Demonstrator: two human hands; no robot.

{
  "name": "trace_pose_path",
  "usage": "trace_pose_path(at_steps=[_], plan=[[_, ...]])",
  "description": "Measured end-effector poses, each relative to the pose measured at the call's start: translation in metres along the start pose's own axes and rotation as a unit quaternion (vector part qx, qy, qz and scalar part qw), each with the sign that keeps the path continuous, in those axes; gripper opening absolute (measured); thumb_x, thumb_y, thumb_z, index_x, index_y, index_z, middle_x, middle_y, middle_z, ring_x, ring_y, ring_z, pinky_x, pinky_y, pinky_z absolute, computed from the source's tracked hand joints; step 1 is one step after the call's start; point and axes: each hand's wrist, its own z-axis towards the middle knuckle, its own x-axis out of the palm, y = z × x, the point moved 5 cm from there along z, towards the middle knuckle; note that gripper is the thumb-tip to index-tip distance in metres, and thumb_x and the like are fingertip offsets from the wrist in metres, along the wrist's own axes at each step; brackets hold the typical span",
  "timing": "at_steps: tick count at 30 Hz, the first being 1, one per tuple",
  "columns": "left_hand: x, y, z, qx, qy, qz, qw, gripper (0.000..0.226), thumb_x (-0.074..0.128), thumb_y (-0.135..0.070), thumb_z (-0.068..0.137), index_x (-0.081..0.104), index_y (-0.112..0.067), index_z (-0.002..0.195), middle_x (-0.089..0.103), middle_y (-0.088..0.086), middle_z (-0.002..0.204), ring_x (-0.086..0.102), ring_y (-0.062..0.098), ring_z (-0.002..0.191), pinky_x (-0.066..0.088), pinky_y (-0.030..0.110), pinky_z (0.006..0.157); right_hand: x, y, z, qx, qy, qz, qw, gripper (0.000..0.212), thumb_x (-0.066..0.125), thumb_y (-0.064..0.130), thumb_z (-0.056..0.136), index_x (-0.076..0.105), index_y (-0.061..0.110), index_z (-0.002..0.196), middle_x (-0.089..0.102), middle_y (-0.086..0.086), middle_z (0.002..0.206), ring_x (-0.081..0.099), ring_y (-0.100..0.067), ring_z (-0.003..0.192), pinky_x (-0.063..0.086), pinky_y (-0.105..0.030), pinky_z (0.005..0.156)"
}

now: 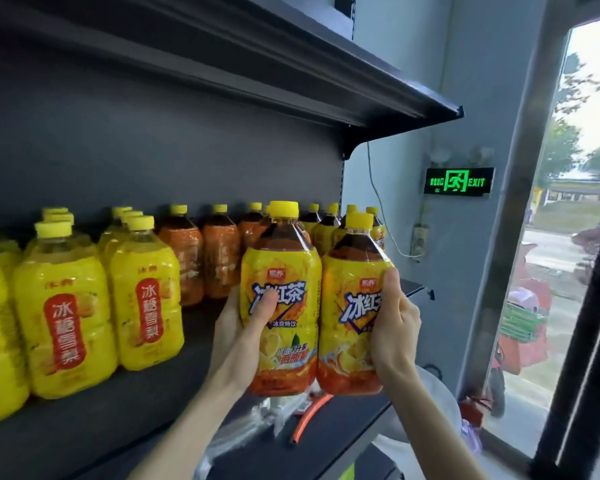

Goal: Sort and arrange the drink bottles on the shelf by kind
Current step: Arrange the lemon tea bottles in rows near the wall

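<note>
Above shelf [118, 420], 2 tea bottles [280, 299] upright, caps up

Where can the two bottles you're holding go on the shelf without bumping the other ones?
Bare shelf shows in front, between the pear drink bottles and the left hand. The two iced tea bottles are held side by side by that hand and the right hand. Behind them the back rows of tea bottles look crowded, with only narrow gaps.
</note>
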Motion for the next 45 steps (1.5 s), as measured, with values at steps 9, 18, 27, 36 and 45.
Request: trace_pose_path(at_steps=[9, 18, 27, 36, 45], plan=[[0.113, 0.073, 0.069, 0.014, -0.066, 0.057, 0.996, 0.059, 0.057, -0.068, 0.069, 0.057, -0.035, 0.118, 0.068, -0.015, 0.11, 0.063, 0.007, 0.103, 0.051, 0.033, 0.087, -0.05, -0.072, 0.14, 0.01, 0.03, 0.009, 0.999, 0.077, 0.039, 0.075, 0.077, 0.066, 0.002, 0.071, 0.071, -0.01, 0.07, 0.068, -0.031, 0.073, 0.056, -0.046, 0.074], [0.147, 0.123, 0.131, 0.005, -0.124, 0.141, 0.982, 0.068, 0.051, -0.078, 0.065, 0.051, -0.04, 0.121, 0.061, -0.02, 0.117, 0.058, 0.001, 0.108, 0.046, 0.04, 0.099, -0.028, -0.133, 0.23, 0.029, 0.071, 0.041, 0.996, 0.065, 0.04, 0.067, 0.088, 0.071, 0.011, 0.076, 0.075, -0.001, 0.075, 0.071, -0.017, 0.075, 0.057, -0.042, 0.079], [0.167, 0.165, 0.16, -0.011, -0.142, 0.238, 0.961, 0.075, 0.05, -0.081, 0.066, 0.047, -0.032, 0.122, 0.063, -0.015, 0.112, 0.063, 0.002, 0.099, 0.054, 0.04, 0.088, -0.014, -0.179, 0.283, 0.046, 0.117, 0.081, 0.989, 0.069, 0.041, 0.061, 0.09, 0.068, -0.002, 0.083, 0.074, -0.009, 0.078, 0.07, -0.026, 0.078, 0.057, -0.044, 0.078], [0.182, 0.173, 0.162, 0.015, -0.232, 0.314, 0.92, 0.076, 0.058, -0.079, 0.063, 0.045, -0.035, 0.124, 0.053, -0.004, 0.125, 0.054, 0.002, 0.11, 0.05, 0.027, 0.09, -0.005, -0.201, 0.31, 0.047, 0.24, 0.125, 0.961, 0.072, 0.037, 0.071, 0.079, 0.067, 0.008, 0.097, 0.073, -0.011, 0.096, 0.069, -0.024, 0.092, 0.054, -0.045, 0.085], [0.201, 0.178, 0.139, 0.025, -0.296, 0.384, 0.874, 0.079, 0.063, -0.053, 0.071, 0.038, -0.022, 0.14, 0.049, -0.007, 0.134, 0.046, 0.004, 0.123, 0.041, 0.028, 0.101, -0.009, -0.199, 0.31, -0.004, 0.32, 0.135, 0.938, 0.05, 0.067, 0.058, 0.065, 0.051, 0.043, 0.111, 0.066, 0.031, 0.09, 0.062, 0.01, 0.088, 0.046, -0.008, 0.074]])
